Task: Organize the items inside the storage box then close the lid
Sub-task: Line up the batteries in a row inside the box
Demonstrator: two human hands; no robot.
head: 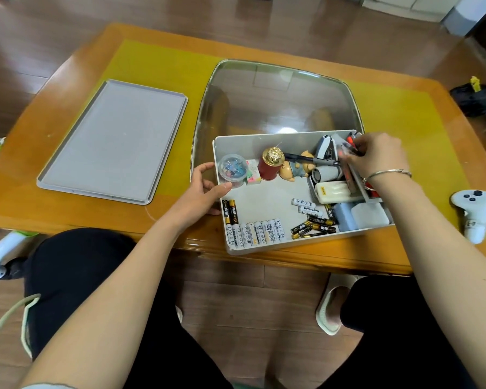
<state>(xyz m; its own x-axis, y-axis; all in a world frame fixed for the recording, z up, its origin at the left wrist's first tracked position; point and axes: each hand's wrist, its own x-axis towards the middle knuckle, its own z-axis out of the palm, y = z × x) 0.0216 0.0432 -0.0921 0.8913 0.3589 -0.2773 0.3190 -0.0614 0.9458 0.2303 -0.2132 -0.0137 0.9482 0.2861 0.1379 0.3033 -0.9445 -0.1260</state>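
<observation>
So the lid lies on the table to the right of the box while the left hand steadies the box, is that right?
Not quite: the head view shows the lid lying to the left of the box. The left hand does steady the box.

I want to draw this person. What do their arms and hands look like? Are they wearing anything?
Both arms are bare, with no sleeves showing. The right hand has a thin silver bangle round its wrist. The left hand wears nothing: no ring, watch or glove that I can see. Nails look short and plain.
</observation>
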